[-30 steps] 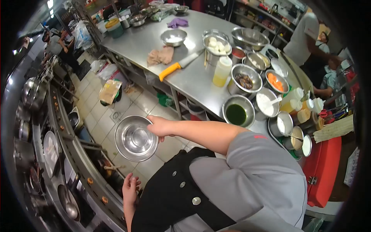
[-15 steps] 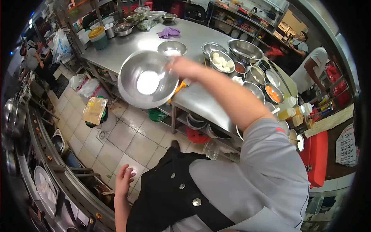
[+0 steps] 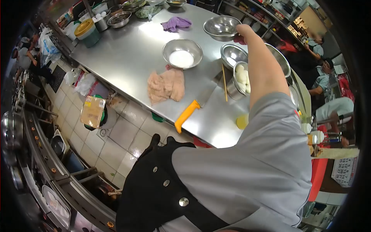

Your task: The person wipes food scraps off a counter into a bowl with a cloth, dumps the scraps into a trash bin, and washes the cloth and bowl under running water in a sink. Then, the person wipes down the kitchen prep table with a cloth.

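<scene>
My right hand [image 3: 240, 34] grips the rim of a shiny metal bowl [image 3: 221, 28] over the far right of the steel table. The bowl's inside looks bare; part of the hand is hidden behind its rim. Closer to me is another metal bowl [image 3: 193, 54] with something white in its bottom. Beside it lies a crumpled, pinkish-tan sheet [image 3: 166, 86]; I cannot tell whether it is cloth or meat. A knife with an orange handle [image 3: 187, 116] rests near the front edge. My left hand is out of view.
The steel table [image 3: 127, 62] carries a purple cloth [image 3: 176, 24], a lidded tub [image 3: 87, 33], a wooden stick [image 3: 224, 83] and a metal container of white, egg-like pieces [image 3: 242, 79]. A cardboard-topped bin [image 3: 92, 112] stands on the floor. Other people work at both sides.
My right hand has carried the bowl away from me and to the right, uncovering the pinkish sheet and knife. My left hand has left the view. The camera view has shifted toward the table.
</scene>
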The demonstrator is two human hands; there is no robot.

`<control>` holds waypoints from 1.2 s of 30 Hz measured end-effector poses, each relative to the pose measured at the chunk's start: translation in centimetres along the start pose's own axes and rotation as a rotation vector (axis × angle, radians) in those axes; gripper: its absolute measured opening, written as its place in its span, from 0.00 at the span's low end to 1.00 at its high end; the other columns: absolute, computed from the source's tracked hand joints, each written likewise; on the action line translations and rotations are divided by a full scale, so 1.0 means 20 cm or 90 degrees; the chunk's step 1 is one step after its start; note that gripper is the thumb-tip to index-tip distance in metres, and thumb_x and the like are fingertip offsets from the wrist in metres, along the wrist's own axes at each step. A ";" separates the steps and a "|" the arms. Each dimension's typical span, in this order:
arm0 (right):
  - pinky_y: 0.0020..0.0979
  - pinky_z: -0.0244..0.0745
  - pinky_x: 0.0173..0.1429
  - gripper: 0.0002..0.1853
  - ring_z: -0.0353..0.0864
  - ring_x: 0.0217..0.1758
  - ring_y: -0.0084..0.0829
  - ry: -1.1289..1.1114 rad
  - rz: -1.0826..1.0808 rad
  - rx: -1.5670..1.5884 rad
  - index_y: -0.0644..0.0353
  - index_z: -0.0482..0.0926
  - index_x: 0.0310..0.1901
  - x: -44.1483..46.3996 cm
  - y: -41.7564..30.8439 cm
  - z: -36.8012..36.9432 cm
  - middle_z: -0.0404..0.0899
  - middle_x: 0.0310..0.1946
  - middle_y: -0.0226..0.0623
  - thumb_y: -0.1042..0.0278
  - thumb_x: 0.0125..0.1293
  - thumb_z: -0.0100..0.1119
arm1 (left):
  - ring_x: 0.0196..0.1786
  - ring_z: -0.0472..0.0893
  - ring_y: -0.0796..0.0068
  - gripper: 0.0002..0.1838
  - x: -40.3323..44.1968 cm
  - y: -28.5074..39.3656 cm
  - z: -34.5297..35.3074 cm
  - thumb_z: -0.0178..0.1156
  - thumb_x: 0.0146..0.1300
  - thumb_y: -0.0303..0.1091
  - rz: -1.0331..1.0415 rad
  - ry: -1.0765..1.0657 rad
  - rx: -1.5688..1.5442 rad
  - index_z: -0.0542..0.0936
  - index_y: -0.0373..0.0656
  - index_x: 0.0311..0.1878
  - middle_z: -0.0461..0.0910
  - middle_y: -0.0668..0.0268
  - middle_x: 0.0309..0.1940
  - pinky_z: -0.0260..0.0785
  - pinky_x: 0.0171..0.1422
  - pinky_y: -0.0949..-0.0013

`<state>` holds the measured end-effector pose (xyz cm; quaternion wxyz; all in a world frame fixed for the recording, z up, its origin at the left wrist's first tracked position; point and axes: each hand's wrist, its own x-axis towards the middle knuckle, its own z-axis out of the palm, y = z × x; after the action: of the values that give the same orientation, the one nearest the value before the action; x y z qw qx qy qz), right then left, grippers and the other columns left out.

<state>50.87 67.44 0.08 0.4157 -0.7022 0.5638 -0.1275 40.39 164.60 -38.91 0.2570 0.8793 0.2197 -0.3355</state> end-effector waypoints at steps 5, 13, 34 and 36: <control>0.31 0.67 0.19 0.15 0.85 0.24 0.33 -0.051 0.013 0.055 0.56 0.76 0.51 0.19 0.07 0.11 0.84 0.34 0.43 0.61 0.68 0.47 | 0.41 0.83 0.68 0.21 0.08 0.19 -0.03 0.60 0.70 0.46 -0.027 -0.001 0.005 0.81 0.34 0.50 0.84 0.60 0.38 0.74 0.45 0.63; 0.41 0.79 0.36 0.29 0.86 0.29 0.42 -0.140 -0.137 -0.619 0.67 0.84 0.34 0.08 0.09 0.11 0.85 0.34 0.46 0.40 0.63 0.58 | 0.39 0.83 0.68 0.21 0.48 0.52 -0.21 0.59 0.70 0.45 0.062 -0.047 0.048 0.81 0.33 0.49 0.84 0.59 0.36 0.74 0.45 0.63; 0.44 0.79 0.57 0.16 0.84 0.55 0.47 0.054 -0.198 -0.812 0.60 0.87 0.47 -0.52 -0.13 0.14 0.84 0.51 0.48 0.67 0.61 0.54 | 0.35 0.83 0.67 0.18 1.04 0.87 -0.48 0.59 0.68 0.42 0.125 -0.066 0.063 0.82 0.33 0.44 0.84 0.57 0.30 0.73 0.42 0.62; 0.45 0.79 0.55 0.15 0.85 0.53 0.46 0.084 -0.231 -0.831 0.60 0.87 0.45 -0.50 -0.18 0.16 0.85 0.49 0.47 0.68 0.61 0.54 | 0.35 0.83 0.67 0.18 1.03 0.86 -0.48 0.59 0.68 0.42 0.116 -0.065 0.070 0.82 0.33 0.44 0.84 0.57 0.30 0.73 0.42 0.62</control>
<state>52.10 77.98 3.61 -0.1561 -0.8834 0.4227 0.1286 68.59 161.53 -41.94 0.2489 0.8903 0.1066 -0.3662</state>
